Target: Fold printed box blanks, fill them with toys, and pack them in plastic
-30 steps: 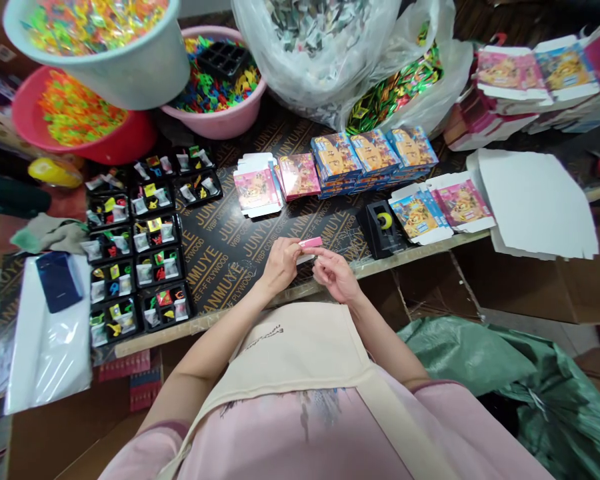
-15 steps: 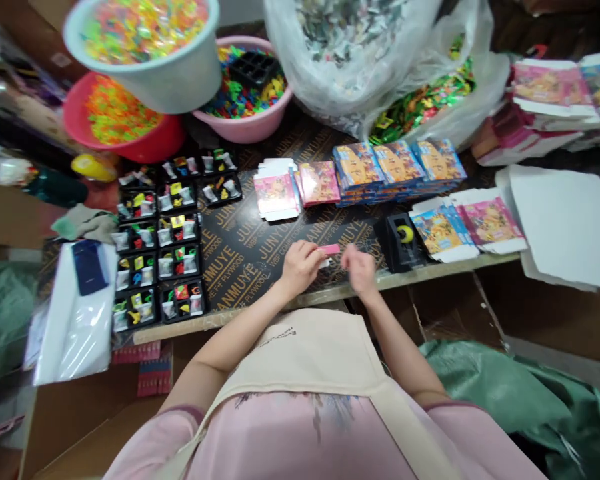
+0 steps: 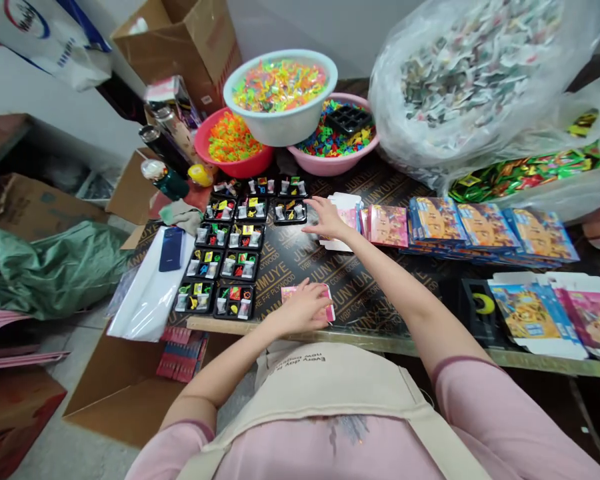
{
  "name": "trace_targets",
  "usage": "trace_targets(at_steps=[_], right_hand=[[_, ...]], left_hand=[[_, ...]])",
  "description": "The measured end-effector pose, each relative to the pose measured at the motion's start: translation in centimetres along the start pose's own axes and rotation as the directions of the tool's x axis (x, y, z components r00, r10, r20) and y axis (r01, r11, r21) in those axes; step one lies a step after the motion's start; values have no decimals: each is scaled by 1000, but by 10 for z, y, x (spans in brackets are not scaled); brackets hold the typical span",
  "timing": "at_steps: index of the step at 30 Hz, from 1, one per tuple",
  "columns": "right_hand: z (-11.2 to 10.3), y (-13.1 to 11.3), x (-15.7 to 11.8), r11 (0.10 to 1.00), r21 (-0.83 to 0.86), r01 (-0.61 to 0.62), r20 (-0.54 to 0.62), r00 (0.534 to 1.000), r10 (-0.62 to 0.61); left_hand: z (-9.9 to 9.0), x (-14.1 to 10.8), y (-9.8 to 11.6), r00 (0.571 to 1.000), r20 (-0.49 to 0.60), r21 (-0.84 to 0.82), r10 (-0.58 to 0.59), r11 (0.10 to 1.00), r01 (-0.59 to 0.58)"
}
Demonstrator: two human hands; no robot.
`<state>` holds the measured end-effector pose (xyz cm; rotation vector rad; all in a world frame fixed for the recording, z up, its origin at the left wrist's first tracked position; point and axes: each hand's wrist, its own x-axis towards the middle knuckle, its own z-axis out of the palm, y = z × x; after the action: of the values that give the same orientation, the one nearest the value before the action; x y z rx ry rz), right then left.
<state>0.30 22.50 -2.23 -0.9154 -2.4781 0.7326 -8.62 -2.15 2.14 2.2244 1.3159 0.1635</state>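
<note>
My left hand (image 3: 305, 308) rests on a pink printed box (image 3: 329, 313) near the table's front edge, its fingers spread over the box. Farther back, my right hand (image 3: 326, 219) is reached out with its fingers apart and nothing between them. Its fingertips are beside a filled black tray (image 3: 290, 212), the nearest of several trays at the left holding small toys and wrapped packets. Under and behind the right wrist lie flat pink cartons with white flaps (image 3: 349, 203). A pink box stack (image 3: 389, 225) and blue box stacks (image 3: 437, 220) stand to their right.
Behind are a pale blue basin (image 3: 280, 127), a red basin (image 3: 240, 167), a pink basin (image 3: 330, 163) and a large clear bag (image 3: 395, 100). A phone (image 3: 171, 249) lies on white plastic at the left. Near the right front sits a black holder (image 3: 460, 310) beside more cartons.
The view has swung left. My right hand has moved from the front edge out toward the trays and opened. My left hand now lies on a pink box, whose printed face shows.
</note>
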Motion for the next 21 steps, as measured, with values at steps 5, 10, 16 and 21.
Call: trace_targets(at_steps=[5, 10, 16, 21], right_hand=[[24, 3, 64, 983, -180, 28, 259, 966, 21], [33, -2, 72, 955, -287, 76, 329, 944, 23], [31, -13, 33, 985, -169, 38, 301, 953, 15], [-6, -21, -32, 996, -15, 86, 205, 975, -81]], left_hand=[[46, 20, -7, 986, -72, 50, -149, 987, 153], [37, 16, -3, 975, -112, 88, -193, 975, 204], [7, 3, -5, 943, -240, 52, -231, 967, 250], [-1, -17, -24, 871, -413, -126, -265, 964, 233]])
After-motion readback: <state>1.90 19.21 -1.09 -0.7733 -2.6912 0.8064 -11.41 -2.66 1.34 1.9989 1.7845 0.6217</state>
